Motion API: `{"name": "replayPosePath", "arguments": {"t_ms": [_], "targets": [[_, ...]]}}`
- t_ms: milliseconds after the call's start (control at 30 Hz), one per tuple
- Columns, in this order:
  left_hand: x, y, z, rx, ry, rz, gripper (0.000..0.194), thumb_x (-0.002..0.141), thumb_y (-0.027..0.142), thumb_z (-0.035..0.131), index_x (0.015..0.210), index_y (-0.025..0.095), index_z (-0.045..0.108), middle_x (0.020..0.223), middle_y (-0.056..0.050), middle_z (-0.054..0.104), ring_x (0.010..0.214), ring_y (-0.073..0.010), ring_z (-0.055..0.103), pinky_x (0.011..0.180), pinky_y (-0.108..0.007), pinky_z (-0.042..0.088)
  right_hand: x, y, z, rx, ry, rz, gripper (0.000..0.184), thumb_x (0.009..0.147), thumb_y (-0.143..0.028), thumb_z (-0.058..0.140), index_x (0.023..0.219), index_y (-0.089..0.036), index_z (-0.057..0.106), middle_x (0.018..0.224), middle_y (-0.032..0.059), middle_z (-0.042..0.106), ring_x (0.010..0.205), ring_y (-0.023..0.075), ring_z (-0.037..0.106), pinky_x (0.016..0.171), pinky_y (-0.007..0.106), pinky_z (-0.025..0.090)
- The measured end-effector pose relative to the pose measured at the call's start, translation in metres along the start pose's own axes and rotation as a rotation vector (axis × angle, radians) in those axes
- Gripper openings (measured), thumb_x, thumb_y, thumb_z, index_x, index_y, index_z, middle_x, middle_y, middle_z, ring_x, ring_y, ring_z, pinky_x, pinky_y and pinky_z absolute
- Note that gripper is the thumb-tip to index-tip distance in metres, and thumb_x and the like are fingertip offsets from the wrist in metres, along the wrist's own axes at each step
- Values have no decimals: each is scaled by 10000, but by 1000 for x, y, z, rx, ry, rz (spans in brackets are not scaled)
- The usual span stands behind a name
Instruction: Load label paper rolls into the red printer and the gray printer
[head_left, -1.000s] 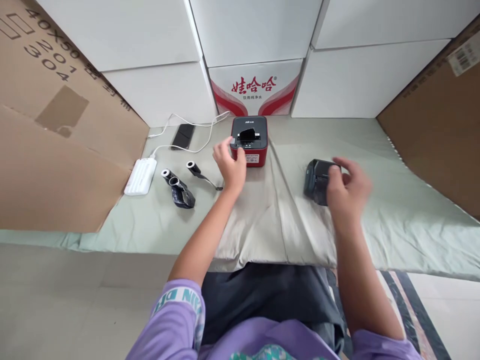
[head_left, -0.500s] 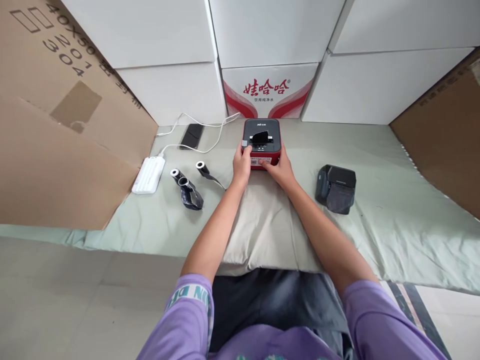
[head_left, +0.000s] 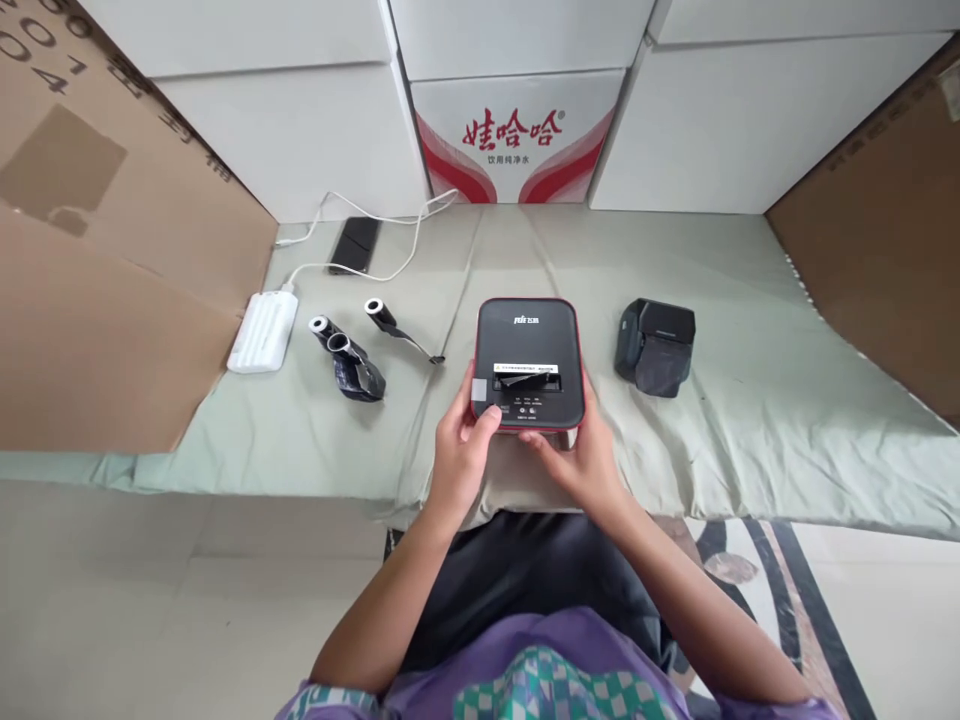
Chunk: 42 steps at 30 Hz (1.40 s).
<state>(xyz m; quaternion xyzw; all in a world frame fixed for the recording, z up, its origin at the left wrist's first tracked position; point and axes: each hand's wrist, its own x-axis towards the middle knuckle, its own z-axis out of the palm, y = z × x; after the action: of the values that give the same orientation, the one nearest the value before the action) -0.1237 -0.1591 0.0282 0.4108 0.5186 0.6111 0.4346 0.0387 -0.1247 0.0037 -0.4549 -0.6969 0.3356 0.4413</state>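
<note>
A small black-topped, red-sided label printer [head_left: 529,360] sits in front of me on the pale green cloth [head_left: 750,400], held between both hands. My left hand [head_left: 461,455] grips its near left corner, thumb on the top panel. My right hand [head_left: 581,462] clasps its near right edge, thumb by the buttons. A strip of black ribbon shows in the slot on the printer's top. To the right lies a dark grey printer part [head_left: 655,345], untouched.
Three black ribbon rolls [head_left: 352,355] lie to the left, beside a white power bank [head_left: 262,332] with a cable and a black phone [head_left: 354,245]. White boxes [head_left: 517,140] line the back. Brown cardboard sheets [head_left: 97,280] stand at both sides.
My right hand left the dark grey part and joined the left on the printer. Both hands then pulled the printer from the back of the cloth toward me.
</note>
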Motion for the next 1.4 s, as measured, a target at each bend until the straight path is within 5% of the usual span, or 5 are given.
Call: {"name": "replayPosePath", "arguments": {"t_ms": [233,533,967,1200,1400], "targets": [[22,-9,-23,65,71,-19,388,945,374,630,1300,238,704,1414,-64,695,1387,-292,592,1158,-401,479,7,3,-9,133,-68,100,1019,849,-660,753,1661,-229,311,1661,157,447,1520,377,462,1253,583,410],[63,-2,-48,-66,-124,-256,440,707,304,780,1129,212,698,1089,-33,719,1004,-183,646,814,-257,499,104,32,12,571,195,285,718,908,-755,542,1404,-239,600,1492,99,645,1438,290,570,1259,513,418],[65,1,-44,-130,-144,-376,403,598,289,835,869,216,545,741,70,535,654,-93,477,595,-203,390,102,50,26,675,237,255,564,937,-706,519,1260,-260,643,1356,82,731,1312,258,661,1177,488,503],[58,-13,-48,-63,-135,-246,301,703,353,796,877,216,593,806,35,583,707,-121,518,664,-235,419,105,54,27,603,212,222,581,948,-711,465,1260,-248,627,1384,105,715,1341,247,643,1208,482,471],[76,24,-41,535,-106,277,176,909,400,682,834,243,711,958,-45,735,909,-225,630,861,-344,480,107,56,26,574,192,228,628,934,-750,448,1260,-241,621,1390,108,707,1331,250,646,1181,470,500]]}}
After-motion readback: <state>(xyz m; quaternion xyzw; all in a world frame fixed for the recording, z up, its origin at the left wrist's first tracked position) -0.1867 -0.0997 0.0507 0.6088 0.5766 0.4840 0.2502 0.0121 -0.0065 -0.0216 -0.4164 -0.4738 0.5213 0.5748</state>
